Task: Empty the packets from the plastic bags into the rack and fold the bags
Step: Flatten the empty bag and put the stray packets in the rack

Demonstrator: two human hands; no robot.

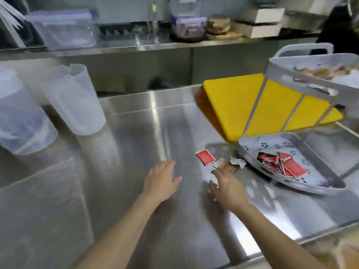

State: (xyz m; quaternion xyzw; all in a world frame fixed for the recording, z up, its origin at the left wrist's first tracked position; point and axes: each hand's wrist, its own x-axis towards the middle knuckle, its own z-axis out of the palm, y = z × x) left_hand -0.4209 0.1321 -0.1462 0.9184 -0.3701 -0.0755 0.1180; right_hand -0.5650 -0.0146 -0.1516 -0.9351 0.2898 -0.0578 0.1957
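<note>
A grey two-tier rack stands at the right of the steel counter. Its lower tray (pixel 252 147) holds several red packets (pixel 279 164); its upper tray (pixel 287 78) holds more items, blurred. One red packet (pixel 204 156) lies loose on the counter left of the lower tray, with a brown packet (pixel 228 168) and a crumpled scrap (pixel 238 162) beside it. My left hand (pixel 161 181) hovers open over bare counter. My right hand (pixel 227 186) is open too, its fingertips almost at the brown packet. I see no plastic bag in either hand.
A yellow cutting board (pixel 233 101) lies behind the rack. Two translucent plastic jugs (pixel 77 101) stand at the left. The back shelf carries a clear lidded container (pixel 64 30), stacked boxes and flatbreads (pixel 219 26). The counter's front edge runs at lower right.
</note>
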